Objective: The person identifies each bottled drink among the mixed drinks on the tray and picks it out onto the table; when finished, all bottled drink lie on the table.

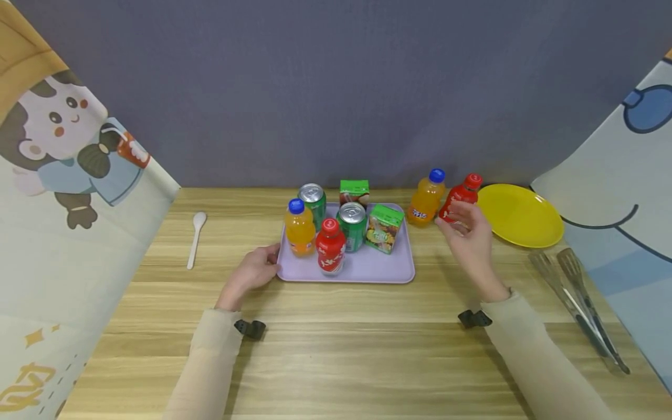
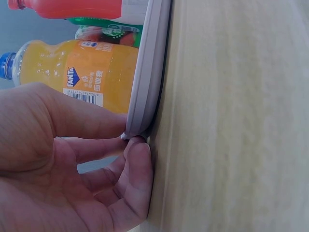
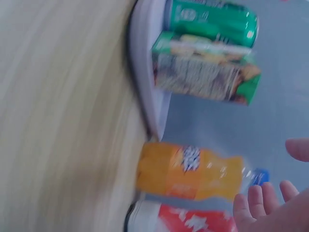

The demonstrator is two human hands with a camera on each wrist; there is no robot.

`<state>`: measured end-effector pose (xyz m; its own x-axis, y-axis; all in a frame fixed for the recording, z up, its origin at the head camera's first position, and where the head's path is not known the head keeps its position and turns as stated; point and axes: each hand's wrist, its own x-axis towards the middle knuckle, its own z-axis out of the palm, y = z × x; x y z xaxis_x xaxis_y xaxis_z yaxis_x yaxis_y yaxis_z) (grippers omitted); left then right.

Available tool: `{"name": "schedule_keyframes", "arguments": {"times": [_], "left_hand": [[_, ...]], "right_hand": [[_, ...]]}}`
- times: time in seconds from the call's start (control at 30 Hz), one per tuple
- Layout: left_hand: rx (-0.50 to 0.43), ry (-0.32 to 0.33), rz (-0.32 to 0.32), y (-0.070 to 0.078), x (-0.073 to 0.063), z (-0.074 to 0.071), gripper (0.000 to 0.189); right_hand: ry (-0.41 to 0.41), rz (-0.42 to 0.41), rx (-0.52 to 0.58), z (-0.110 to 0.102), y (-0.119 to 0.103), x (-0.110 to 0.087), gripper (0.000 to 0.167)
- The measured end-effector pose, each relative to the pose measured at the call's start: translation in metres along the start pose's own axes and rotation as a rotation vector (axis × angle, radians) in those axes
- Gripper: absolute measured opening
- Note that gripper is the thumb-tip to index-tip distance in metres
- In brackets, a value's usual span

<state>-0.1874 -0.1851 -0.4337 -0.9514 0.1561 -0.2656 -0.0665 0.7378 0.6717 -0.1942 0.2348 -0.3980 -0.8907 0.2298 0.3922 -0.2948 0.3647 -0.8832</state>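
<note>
My left hand (image 1: 256, 269) grips the left rim of a lilac tray (image 1: 375, 269), thumb on the edge and fingers curled beneath in the left wrist view. On the tray stand an orange Fanta bottle (image 1: 300, 234), a red-capped red bottle (image 1: 331, 251), two green cans (image 1: 352, 228) and a green-topped juice box (image 1: 385, 228). Another juice box (image 1: 354, 189) is partly hidden at the tray's back. Right of the tray are a second orange bottle (image 1: 426, 201) and a second red bottle (image 1: 464, 192). My right hand (image 1: 469, 236), fingers apart and holding nothing, is in front of that red bottle.
A yellow plate (image 1: 520, 216) lies at the back right. Slotted turners (image 1: 577, 280) with dark handles lie along the right table edge. On the left is a white spoon (image 1: 196, 236). A grey backdrop (image 1: 336, 93) rises behind the wooden table (image 1: 336, 350).
</note>
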Motion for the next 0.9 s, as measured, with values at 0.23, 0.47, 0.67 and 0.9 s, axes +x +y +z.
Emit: {"name": "schedule_keyframes", "arguments": {"times": [0.23, 0.47, 0.67, 0.9], "left_hand": [[0.009, 0.004, 0.005, 0.000, 0.000, 0.000, 0.059], [0.012, 0.005, 0.008, 0.000, 0.000, 0.000, 0.059], [0.009, 0.011, 0.009, -0.001, 0.000, -0.001, 0.059], [0.000, 0.003, -0.001, -0.001, 0.000, -0.001, 0.059]], "right_hand": [[-0.078, -0.015, 0.018, 0.014, -0.040, -0.009, 0.038], [-0.154, -0.060, 0.075, 0.023, -0.052, -0.013, 0.035], [-0.212, -0.095, 0.123, 0.035, -0.063, -0.018, 0.034], [-0.271, -0.177, 0.145, 0.055, -0.068, -0.030, 0.029]]}}
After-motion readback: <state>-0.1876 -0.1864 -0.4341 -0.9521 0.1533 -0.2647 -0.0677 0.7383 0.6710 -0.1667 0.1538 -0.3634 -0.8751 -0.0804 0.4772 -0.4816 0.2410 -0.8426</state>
